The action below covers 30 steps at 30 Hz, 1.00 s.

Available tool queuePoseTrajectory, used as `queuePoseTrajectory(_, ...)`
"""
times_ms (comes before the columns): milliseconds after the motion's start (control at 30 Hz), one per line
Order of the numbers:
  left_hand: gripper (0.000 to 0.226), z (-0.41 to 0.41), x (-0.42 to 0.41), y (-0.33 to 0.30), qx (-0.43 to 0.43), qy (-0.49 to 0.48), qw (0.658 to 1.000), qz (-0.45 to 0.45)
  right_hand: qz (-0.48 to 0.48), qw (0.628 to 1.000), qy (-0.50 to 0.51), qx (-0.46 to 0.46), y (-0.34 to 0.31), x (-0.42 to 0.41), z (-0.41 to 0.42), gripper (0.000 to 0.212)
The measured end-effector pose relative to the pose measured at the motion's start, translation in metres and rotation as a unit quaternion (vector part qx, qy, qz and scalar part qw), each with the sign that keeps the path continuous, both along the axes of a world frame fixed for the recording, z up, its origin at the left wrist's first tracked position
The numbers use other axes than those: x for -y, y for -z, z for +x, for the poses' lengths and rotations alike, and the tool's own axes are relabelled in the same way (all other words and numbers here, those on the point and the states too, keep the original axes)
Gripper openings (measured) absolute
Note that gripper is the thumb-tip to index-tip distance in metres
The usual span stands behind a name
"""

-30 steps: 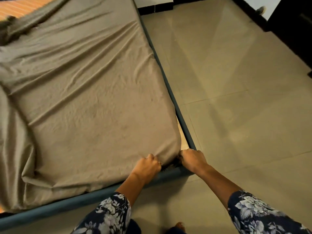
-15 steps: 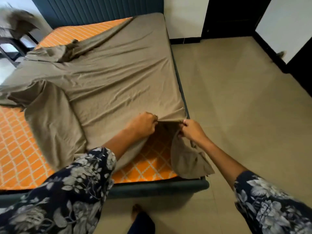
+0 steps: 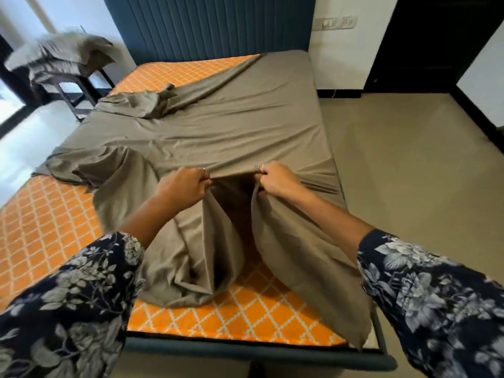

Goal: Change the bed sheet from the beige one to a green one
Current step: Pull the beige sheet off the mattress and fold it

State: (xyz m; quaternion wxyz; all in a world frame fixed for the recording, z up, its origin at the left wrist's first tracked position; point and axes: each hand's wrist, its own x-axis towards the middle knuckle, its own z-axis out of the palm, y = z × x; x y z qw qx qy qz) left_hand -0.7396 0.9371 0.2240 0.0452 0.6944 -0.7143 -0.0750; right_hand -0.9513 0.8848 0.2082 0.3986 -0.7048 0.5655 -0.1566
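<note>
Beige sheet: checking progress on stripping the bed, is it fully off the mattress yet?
No, the beige sheet covers much of the orange mattress, both hands gripping it.

So the near corner of the wrinkled beige cotton bed sheet (image 3: 223, 132) is off now; a second ago it was still tucked over the mattress corner. The left hand (image 3: 183, 186) and right hand (image 3: 278, 180) have lifted it and carried it toward the middle, folding it back. More of the orange lattice-patterned mattress (image 3: 245, 315) shows at the foot, though the blur hides exactly how much.
</note>
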Motion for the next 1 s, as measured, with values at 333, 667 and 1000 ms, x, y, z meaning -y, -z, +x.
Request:
queuePoseTrajectory(333, 0.045, -0.061, 0.006, 0.109, -0.051, -0.052, 0.976, 0.207, 0.094, 0.991, -0.038, 0.084, 0.033, 0.057, 0.036, 0.021)
queuePoseTrajectory(667, 0.072, -0.153, -0.027, 0.181, 0.019, 0.088, 0.940, 0.330, 0.194, 0.943, 0.229, -0.141, 0.189, -0.055, -0.204, 0.042)
queuePoseTrajectory(1000, 0.132, -0.282, -0.036, 0.274, 0.097, 0.148, 0.962, 0.207, 0.387, 0.827, 0.386, 0.131, 0.307, -0.096, -0.286, 0.108)
